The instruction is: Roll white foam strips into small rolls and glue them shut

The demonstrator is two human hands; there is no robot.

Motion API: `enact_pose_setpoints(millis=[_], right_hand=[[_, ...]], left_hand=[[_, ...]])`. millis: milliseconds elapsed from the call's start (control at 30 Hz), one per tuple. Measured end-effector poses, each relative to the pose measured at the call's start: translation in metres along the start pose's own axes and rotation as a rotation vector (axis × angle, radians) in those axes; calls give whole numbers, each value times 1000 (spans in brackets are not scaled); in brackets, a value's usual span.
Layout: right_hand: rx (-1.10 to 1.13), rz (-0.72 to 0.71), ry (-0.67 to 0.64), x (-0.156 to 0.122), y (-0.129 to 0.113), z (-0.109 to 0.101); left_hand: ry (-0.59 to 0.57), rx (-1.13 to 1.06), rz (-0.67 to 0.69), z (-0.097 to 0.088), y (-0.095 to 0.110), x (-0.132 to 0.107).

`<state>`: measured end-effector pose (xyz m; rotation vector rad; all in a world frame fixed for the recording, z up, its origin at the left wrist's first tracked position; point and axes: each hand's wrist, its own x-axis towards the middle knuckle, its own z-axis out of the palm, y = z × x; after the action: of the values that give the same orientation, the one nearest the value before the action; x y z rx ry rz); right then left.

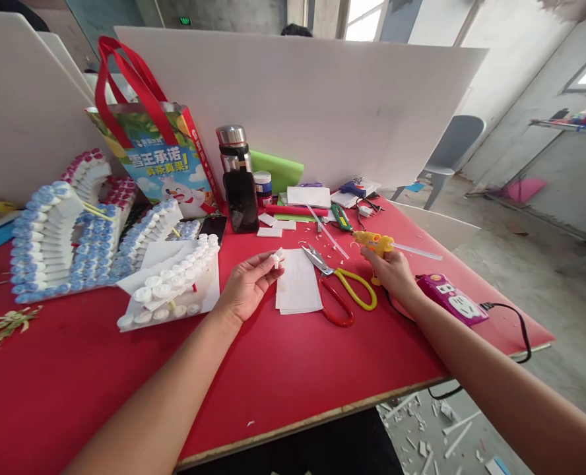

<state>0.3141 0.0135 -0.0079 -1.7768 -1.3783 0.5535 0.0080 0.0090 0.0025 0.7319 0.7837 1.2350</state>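
My left hand (247,285) hovers over the red table (283,369) with its fingertips pinched on a small white piece (276,258). Just right of it lies a stack of white foam sheets (297,289). My right hand (392,272) is wrapped round a yellow glue gun (375,242), whose clear glue stick (416,251) pokes out to the right. Scissors with one red and one yellow handle (340,287) lie between my hands. To the left sits a white foam build with white caps (171,284).
A larger model of blue and white caps (70,231) stands far left beside a red-handled printed bag (157,152). A steel flask (233,148), a black phone (241,201), a purple power strip (451,298) with cable and white partition boards (303,99) surround the work area.
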Motion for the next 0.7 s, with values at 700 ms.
enact_pose_setpoints(millis=[700], right_hand=[[-456, -8, -108, -8, 7, -17]], left_hand=[[-102, -4, 13, 4, 1, -6]])
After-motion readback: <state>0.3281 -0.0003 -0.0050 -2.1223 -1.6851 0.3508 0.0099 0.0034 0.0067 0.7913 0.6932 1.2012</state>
